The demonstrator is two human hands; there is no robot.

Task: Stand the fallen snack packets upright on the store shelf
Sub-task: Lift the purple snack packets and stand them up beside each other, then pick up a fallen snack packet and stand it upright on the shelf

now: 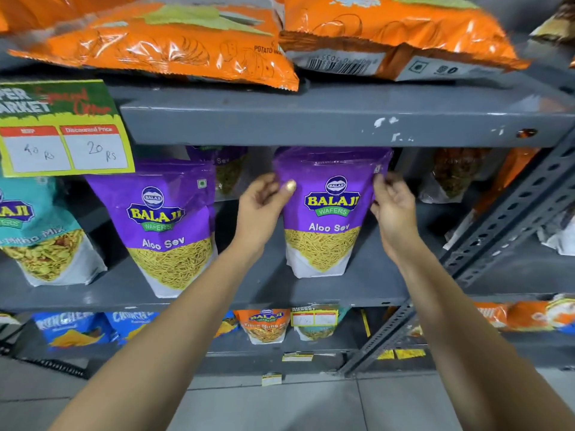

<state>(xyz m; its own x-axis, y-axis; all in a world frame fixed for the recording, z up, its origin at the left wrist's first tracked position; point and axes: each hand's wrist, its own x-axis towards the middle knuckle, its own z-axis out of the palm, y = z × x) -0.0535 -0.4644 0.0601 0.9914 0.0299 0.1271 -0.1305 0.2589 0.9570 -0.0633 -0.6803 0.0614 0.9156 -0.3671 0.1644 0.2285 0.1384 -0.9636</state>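
We have the purple Aloo Sev packet [326, 213] between both hands on the middle shelf [357, 284], upright, its white base resting on the shelf and its long axis running straight up toward the underside of the shelf above. Our left hand [264, 206] pinches the packet's upper left edge, thumb on the front face; our right hand [392, 209] touches the upper right edge with curled fingers, though we cannot tell whether they truly close on the film. Both grips sit high — well above the base — so letting go will likely turn on whether the bottom gusset sits flat. 1 more purple packet [168, 228] stands to the left, leaning slightly, nearer our left hand. On the top shelf 2 orange packets [174, 48] lie flat — by our judgement the next candidates.
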